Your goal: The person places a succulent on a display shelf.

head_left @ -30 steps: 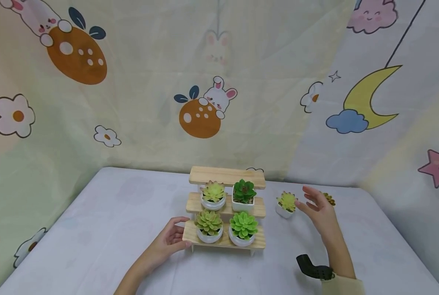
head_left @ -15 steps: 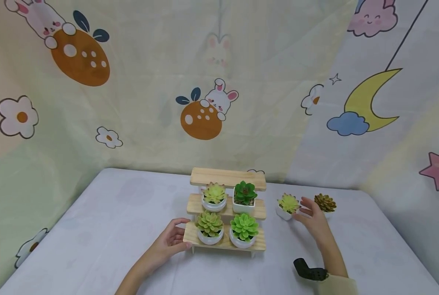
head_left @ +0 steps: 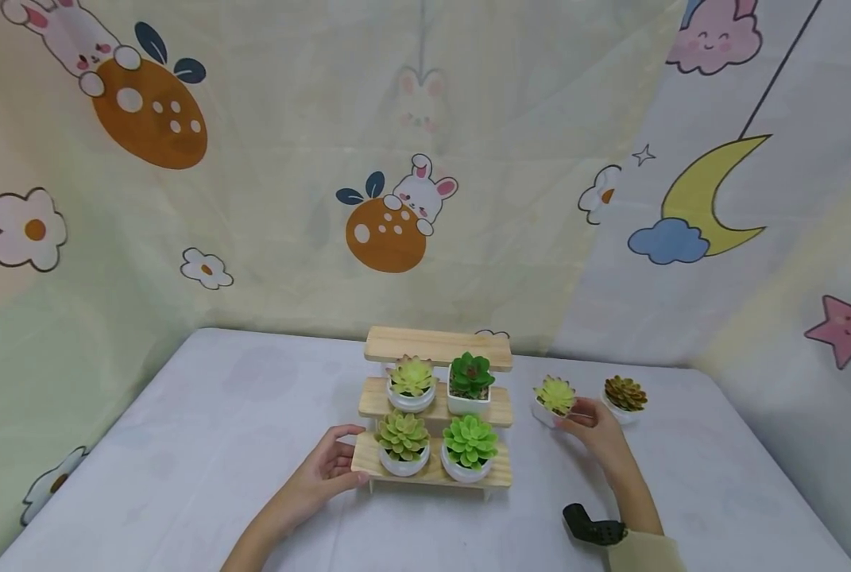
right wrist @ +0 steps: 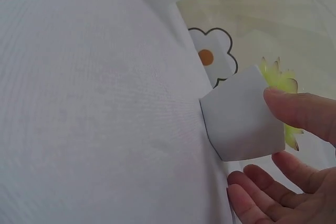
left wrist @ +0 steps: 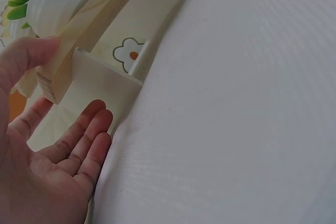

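Observation:
My left hand [head_left: 322, 470] holds the left end of the bottom board of a three-tier wooden shelf stand [head_left: 439, 346]. In the left wrist view its thumb lies against the board [left wrist: 67, 64] and the index finger reaches the other side. My right hand [head_left: 600, 437] pinches a yellow-green potted succulent [head_left: 555, 395] right of the stand. In the right wrist view, thumb and index finger touch the upper part of its angular white pot [right wrist: 241, 116], which stands on the table. The other fingers are loosely bent below it.
On the bottom tier are an olive-green succulent [head_left: 404, 435] and a bright green one [head_left: 470, 442]. A pale succulent [head_left: 411, 376] and a dark green one [head_left: 470, 376] occupy the middle tier. A brownish succulent [head_left: 625, 394] stands beyond my right hand on the white-covered table [head_left: 203, 429].
My right hand has moved left and down to the yellow-green succulent and now grips its pot, uncovering the brownish plant behind. The left hand keeps its hold on the stand.

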Action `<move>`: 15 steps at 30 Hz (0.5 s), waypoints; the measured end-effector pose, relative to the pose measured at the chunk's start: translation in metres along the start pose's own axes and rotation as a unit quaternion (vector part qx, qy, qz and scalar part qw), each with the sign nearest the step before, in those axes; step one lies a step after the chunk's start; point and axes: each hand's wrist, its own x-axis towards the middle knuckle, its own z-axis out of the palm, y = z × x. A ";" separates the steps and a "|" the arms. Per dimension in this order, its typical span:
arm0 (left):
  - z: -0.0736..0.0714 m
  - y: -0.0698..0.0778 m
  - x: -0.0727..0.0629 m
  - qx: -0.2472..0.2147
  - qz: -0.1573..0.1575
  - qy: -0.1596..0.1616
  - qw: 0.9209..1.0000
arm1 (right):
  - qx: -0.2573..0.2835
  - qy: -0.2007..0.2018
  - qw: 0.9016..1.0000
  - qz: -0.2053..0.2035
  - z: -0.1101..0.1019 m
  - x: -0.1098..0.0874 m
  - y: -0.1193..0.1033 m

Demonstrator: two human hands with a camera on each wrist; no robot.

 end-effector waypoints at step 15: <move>0.000 0.000 0.000 0.002 -0.004 0.001 1.000 | -0.019 0.014 1.000 -0.012 0.003 0.001 0.000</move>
